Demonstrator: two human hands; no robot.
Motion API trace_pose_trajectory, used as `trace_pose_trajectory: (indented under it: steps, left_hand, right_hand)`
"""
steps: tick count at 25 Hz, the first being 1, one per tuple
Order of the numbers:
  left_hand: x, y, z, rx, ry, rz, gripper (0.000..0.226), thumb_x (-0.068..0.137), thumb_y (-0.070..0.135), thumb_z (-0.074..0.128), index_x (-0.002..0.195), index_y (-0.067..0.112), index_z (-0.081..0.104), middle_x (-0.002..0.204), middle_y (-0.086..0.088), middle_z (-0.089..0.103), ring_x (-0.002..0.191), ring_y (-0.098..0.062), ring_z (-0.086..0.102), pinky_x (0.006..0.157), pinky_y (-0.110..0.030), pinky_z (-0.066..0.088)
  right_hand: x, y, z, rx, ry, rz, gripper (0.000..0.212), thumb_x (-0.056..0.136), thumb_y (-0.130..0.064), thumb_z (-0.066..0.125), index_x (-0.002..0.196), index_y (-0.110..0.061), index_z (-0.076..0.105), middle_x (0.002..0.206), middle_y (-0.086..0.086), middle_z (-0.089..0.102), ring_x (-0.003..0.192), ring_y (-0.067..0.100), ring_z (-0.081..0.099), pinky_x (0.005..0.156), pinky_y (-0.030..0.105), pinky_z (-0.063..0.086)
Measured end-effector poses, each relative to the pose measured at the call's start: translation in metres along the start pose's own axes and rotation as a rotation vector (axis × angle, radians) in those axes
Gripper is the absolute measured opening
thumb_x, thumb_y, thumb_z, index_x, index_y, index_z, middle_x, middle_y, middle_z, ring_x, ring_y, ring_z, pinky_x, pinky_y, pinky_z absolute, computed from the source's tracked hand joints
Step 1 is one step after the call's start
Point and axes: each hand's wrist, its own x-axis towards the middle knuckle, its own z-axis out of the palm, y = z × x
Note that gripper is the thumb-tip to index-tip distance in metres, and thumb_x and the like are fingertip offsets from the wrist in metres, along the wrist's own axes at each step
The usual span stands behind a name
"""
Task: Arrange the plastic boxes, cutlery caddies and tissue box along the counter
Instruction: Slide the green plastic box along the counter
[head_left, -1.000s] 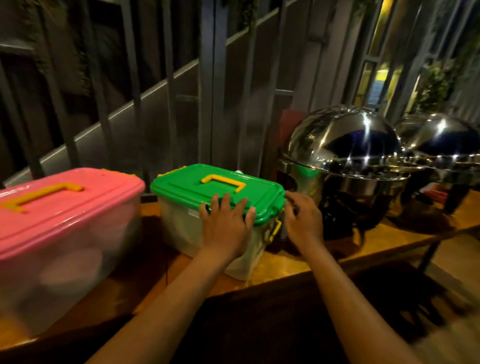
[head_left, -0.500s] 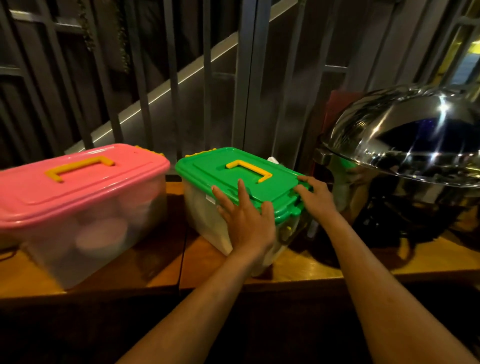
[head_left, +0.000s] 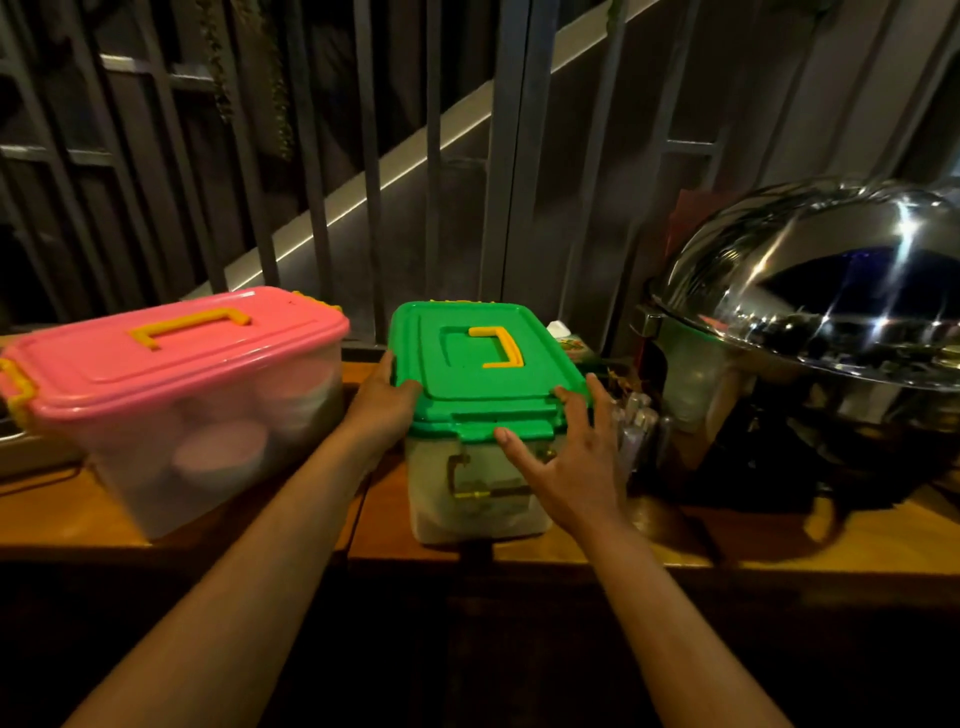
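A clear plastic box with a green lid (head_left: 480, 364) and yellow handle stands on the wooden counter (head_left: 597, 551), its short end toward me. My left hand (head_left: 384, 405) grips the lid's left edge. My right hand (head_left: 566, 462) lies with fingers spread against the front right corner of the box. To the left stands a bigger clear box with a pink lid (head_left: 176, 348), bowls showing inside. Behind the green box's right side a cutlery caddy (head_left: 636, 421) and a small tissue box (head_left: 569, 340) are partly hidden.
A large shiny chafing dish (head_left: 810, 332) stands close on the right of the green box. Dark metal railings (head_left: 363, 156) run right behind the counter. The counter's front edge is just below the boxes.
The green box has been turned so its short end faces me. My left hand moved from the front to the lid's left edge, and my right hand came to the front right corner.
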Motion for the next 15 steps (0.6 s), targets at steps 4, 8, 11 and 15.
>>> trace_pose_trajectory:
  steps: [4,8,11,15]
  left_hand:
    - [0.006,-0.001,-0.003,0.011,0.012,-0.071,0.062,0.094,0.012,0.05,0.151,0.017,0.027,0.144,-0.004,0.047,0.123,-0.023,0.053,0.092,-0.021,0.043]
    - [0.008,0.004,-0.013,0.04,-0.022,-0.058,0.059,0.095,0.009,0.05,0.15,0.012,0.028,0.146,-0.009,0.045,0.123,-0.023,0.052,0.074,-0.011,0.036]
    - [0.01,0.006,-0.016,0.052,-0.028,-0.047,0.059,0.095,0.008,0.05,0.149,0.011,0.028,0.147,-0.01,0.044,0.118,-0.019,0.052,0.072,-0.011,0.036]
    - [-0.008,0.009,-0.018,-0.09,-0.008,-0.026,0.053,0.092,0.016,0.053,0.144,0.014,0.041,0.129,-0.003,0.057,0.11,-0.017,0.059,0.08,-0.017,0.047]
  right_hand:
    - [0.001,0.001,-0.002,0.002,0.001,-0.015,0.094,0.065,-0.084,0.054,0.135,-0.024,0.042,0.157,0.003,0.019,0.144,0.027,0.021,0.111,0.045,0.031]
    - [-0.004,-0.012,0.003,-0.031,0.025,0.004,0.095,0.066,-0.084,0.051,0.136,-0.021,0.041,0.156,0.005,0.019,0.144,0.03,0.023,0.106,0.046,0.039]
    - [-0.005,-0.016,0.005,-0.054,0.028,0.024,0.093,0.067,-0.083,0.052,0.136,-0.021,0.04,0.156,0.007,0.018,0.144,0.032,0.021,0.103,0.049,0.041]
    - [-0.006,-0.016,0.005,-0.078,0.002,0.023,0.092,0.068,-0.082,0.053,0.137,-0.022,0.038,0.157,0.005,0.017,0.144,0.032,0.02,0.105,0.05,0.04]
